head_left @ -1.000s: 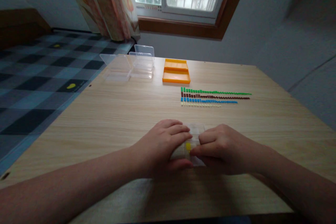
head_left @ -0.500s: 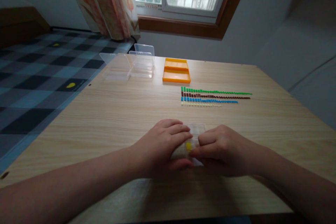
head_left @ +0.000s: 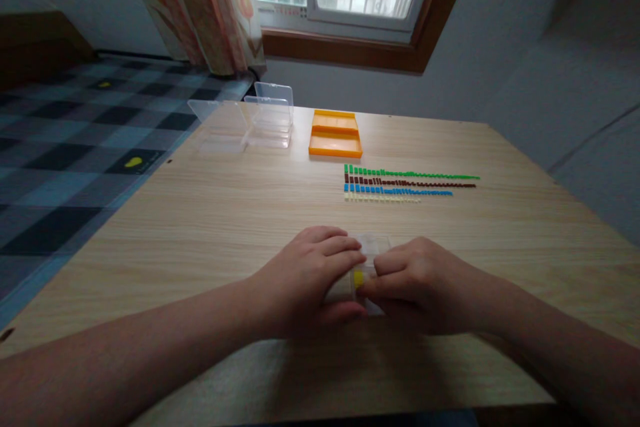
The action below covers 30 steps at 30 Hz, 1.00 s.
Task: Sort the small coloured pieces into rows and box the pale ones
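Note:
A small clear plastic box [head_left: 373, 248] lies on the wooden table [head_left: 210, 213] near the front edge, mostly covered by both hands. Something yellow [head_left: 359, 277] shows inside it between the fingers. My left hand [head_left: 307, 277] rests over the box's left side, fingers together on top and thumb along the near edge. My right hand [head_left: 417, 283] grips the box's right side, fingers curled onto the lid beside the yellow piece. Much of the box is hidden under the hands.
Further back lie rows of small pieces: green [head_left: 410, 174], brown [head_left: 407, 183], blue [head_left: 395, 191] and pale yellow [head_left: 381, 199]. An orange tray [head_left: 335, 134] and open clear boxes [head_left: 247, 123] stand at the far side. A bed with a checked cover [head_left: 75, 147] lies left.
The hands have barely shifted; my right fingers have crept slightly left over the box lid. The box stays in place.

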{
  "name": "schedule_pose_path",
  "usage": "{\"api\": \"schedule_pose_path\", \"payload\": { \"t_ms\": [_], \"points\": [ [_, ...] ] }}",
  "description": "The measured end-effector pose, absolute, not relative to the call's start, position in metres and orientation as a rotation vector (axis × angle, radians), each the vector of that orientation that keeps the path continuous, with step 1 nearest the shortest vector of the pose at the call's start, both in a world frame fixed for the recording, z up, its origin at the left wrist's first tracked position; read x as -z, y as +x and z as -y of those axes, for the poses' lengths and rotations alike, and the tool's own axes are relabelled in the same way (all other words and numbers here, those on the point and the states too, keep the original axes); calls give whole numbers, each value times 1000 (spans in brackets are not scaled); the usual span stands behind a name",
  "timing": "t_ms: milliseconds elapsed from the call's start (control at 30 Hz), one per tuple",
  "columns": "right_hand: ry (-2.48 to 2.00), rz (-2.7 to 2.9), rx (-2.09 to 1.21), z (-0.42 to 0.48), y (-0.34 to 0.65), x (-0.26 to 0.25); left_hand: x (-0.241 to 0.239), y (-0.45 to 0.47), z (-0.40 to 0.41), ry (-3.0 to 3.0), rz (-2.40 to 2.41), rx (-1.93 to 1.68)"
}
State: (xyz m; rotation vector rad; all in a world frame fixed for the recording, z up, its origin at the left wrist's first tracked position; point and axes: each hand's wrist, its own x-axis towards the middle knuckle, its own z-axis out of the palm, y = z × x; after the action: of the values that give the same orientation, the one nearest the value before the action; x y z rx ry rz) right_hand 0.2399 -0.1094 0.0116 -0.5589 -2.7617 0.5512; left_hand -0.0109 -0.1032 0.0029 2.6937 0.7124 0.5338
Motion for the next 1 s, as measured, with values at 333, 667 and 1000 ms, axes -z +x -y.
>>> {"api": "schedule_pose_path", "payload": {
  "t_ms": [333,667,1000],
  "points": [
    [-557,2739,-529,110,238,-12,-2,-11,104,2679,-721,-542],
    [-554,2755,-507,110,238,-10,-2,-12,104,2666,-713,-551],
    [-561,2733,-543,109,244,-21,-2,-12,104,2675,-728,-530]
  ]
}}
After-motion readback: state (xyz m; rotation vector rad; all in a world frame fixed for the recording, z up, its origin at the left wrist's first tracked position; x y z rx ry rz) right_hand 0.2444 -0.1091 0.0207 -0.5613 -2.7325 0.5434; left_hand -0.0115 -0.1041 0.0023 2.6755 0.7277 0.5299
